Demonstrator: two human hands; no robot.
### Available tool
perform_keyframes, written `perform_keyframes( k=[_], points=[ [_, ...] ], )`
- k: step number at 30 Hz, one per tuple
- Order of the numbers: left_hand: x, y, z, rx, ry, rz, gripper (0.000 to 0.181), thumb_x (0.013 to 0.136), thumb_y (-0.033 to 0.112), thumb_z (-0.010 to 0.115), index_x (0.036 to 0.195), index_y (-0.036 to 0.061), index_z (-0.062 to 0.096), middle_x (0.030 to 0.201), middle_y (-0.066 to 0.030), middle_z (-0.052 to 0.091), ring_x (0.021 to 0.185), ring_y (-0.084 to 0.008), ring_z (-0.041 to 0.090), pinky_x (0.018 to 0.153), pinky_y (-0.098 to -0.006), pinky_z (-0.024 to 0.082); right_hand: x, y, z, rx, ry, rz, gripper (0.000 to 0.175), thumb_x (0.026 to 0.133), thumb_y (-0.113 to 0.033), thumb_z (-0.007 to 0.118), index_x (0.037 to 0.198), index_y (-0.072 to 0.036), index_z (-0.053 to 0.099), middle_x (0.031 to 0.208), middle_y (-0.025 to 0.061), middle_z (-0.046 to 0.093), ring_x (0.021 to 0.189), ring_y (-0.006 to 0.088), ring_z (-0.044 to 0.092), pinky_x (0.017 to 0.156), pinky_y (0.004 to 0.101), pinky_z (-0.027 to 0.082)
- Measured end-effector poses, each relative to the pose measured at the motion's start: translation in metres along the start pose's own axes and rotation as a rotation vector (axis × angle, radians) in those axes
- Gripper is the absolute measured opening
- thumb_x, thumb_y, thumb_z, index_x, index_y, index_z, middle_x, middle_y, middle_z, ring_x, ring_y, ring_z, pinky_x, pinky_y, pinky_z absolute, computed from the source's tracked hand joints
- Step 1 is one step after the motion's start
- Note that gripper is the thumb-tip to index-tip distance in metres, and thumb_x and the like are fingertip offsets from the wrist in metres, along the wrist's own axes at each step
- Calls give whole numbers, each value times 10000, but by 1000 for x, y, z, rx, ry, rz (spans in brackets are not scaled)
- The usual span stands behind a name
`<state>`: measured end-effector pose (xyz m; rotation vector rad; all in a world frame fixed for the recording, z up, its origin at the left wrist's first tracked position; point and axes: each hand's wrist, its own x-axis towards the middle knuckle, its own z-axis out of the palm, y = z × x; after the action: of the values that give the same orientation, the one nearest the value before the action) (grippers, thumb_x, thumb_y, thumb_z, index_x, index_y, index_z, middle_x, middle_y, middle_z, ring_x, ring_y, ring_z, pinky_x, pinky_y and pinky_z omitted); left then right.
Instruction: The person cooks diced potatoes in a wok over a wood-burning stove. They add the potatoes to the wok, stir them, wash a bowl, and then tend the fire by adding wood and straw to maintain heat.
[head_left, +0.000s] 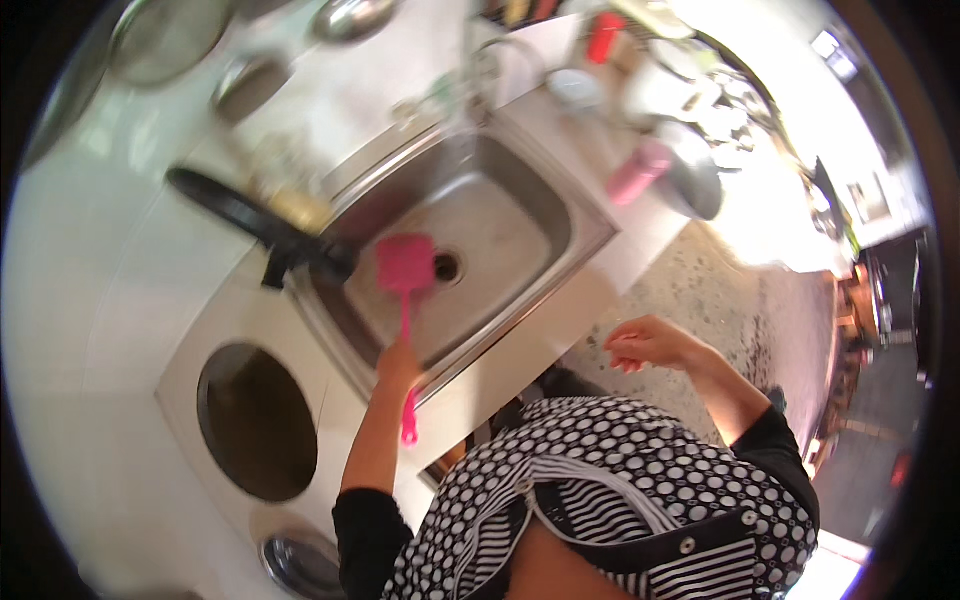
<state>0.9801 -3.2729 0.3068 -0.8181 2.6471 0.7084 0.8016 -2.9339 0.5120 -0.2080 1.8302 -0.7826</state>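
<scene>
My left hand (400, 365) grips the pink handle of a plastic utensil with a flat square head, perhaps a spatula (406, 262). Its head is over the stainless steel sink basin (502, 232), just left of the drain hole (447, 267). The handle's end sticks out below my hand, past the sink's front rim. My right hand (651, 343) hangs over the floor, right of the counter edge, fingers loosely bent and nothing visible in it. A black pan-like object (240, 210), seen nearly edge-on, reaches over the sink's left rim.
A dark oval pan or lid (257, 422) lies on the counter left of the sink. A faucet (484, 82) rises behind the basin. A pink cup-like container (639, 172) and a metal pot (694, 180) stand on the right counter. Metal vessels (251, 86) are at the upper left.
</scene>
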Motion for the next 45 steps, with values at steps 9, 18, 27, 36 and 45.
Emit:
perform_keyframes(
  k=[9,18,27,36,45],
  points=[
    [-136,36,-34,-189,220,80,391,766,57,490,1155,15,470,880,-193,575,824,-367,565,711,-432,446,-49,107,-56,139,25,-126,282,868,-300,538,954,-44,619,778,19,643,670,90,589,607,228,487],
    [-276,212,-19,67,198,552,467,774,78,612,1216,67,461,937,-135,586,794,-320,593,648,-376,491,-87,320,-127,432,120,-4,235,853,-246,562,944,-36,614,796,51,643,678,105,595,597,237,494],
    [-161,405,97,520,-10,1049,405,811,81,492,1212,40,458,737,-111,608,604,-265,609,501,-346,483,-181,561,-93,1146,730,168,99,833,-101,510,818,-21,567,696,56,564,541,93,494,425,208,369],
    [-114,516,178,149,-308,1109,211,884,230,475,1037,96,530,666,-189,573,635,-380,561,526,-469,419,-207,569,15,1193,1052,192,153,835,-151,513,863,-24,595,679,34,590,561,102,524,491,214,409],
    [-164,574,177,-68,-644,1143,277,884,160,512,1151,91,536,587,-46,513,498,-131,517,488,-254,410,-254,512,-47,368,1924,-153,179,788,-17,586,956,-60,629,743,54,566,546,124,507,498,234,417]
  ],
)
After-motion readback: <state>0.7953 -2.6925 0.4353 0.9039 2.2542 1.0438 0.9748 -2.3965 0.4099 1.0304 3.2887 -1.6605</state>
